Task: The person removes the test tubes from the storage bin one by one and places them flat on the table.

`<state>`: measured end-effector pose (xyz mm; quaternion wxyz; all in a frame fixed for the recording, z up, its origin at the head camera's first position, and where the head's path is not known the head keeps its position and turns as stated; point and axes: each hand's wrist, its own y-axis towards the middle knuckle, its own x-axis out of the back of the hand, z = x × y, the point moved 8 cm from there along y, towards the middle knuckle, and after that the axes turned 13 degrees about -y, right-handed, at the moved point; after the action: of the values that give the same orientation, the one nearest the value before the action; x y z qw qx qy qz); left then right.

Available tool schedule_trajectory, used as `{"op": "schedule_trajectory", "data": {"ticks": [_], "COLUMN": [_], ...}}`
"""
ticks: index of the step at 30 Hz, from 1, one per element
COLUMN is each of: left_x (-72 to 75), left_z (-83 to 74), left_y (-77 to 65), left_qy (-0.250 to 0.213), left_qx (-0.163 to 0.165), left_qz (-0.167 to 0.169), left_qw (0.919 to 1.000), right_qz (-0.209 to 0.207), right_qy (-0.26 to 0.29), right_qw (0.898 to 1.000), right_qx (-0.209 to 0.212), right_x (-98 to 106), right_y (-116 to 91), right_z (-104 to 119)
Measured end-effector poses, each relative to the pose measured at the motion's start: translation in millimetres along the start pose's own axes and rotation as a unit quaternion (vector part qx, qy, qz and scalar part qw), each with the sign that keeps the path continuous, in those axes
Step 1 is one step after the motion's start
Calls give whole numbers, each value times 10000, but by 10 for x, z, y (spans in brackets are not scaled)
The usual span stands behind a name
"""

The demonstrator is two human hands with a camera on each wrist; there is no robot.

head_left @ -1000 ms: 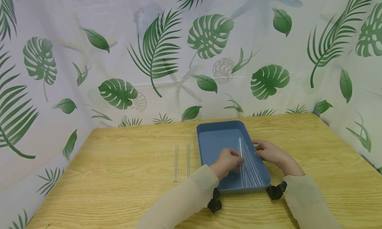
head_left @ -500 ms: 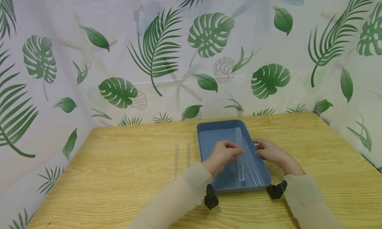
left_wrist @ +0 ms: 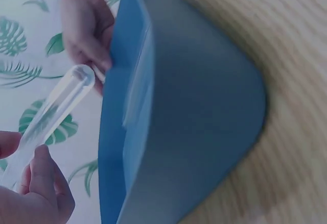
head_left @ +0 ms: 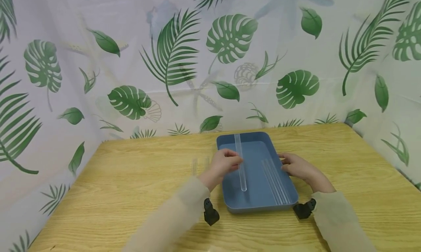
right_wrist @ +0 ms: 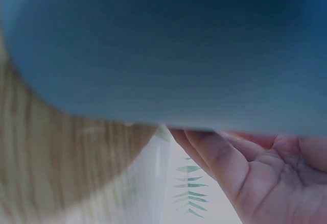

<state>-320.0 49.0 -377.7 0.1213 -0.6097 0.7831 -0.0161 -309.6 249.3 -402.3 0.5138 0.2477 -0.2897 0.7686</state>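
Observation:
My left hand [head_left: 224, 164] pinches a clear test tube [head_left: 243, 179] between thumb and fingers, over the left side of a blue tray [head_left: 261, 209]. The tube's rounded end points toward me. In the left wrist view, the same tube [left_wrist: 56, 101] shows above the tray's rim. Several more clear tubes [head_left: 277, 182] lie side by side along the tray's right side. My right hand [head_left: 300, 168] grips the tray's right wall, thumb at the rim; in the right wrist view its fingers [right_wrist: 219, 157] go partly out of sight behind the tray wall.
Two clear tubes, a left one [head_left: 194, 167] and a right one [head_left: 207, 161], lie on the wooden table [head_left: 141, 171] left of the tray, partly covered by my left arm. A leaf-printed cloth [head_left: 184, 62] hangs behind the table.
My left hand has lifted a test tube from the group at the tray's right and carried it left across the tray. The right hand stays at the tray's right wall.

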Motion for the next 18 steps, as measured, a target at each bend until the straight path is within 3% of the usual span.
{"op": "schedule_trajectory", "data": {"ticks": [12, 18], "left_x": [483, 752], "left_z": [-79, -35], "left_y": [-60, -106], "left_qy": [127, 205], "left_qx": [78, 156], "left_qz": [-158, -346], "left_qw": [9998, 9991], "right_qz": [-8, -14], "right_qy": [-25, -52], "right_qw": [10000, 10000], "right_qx": [18, 42], "right_x": [14, 15], "right_y": [12, 5], "right_z": [5, 7]}}
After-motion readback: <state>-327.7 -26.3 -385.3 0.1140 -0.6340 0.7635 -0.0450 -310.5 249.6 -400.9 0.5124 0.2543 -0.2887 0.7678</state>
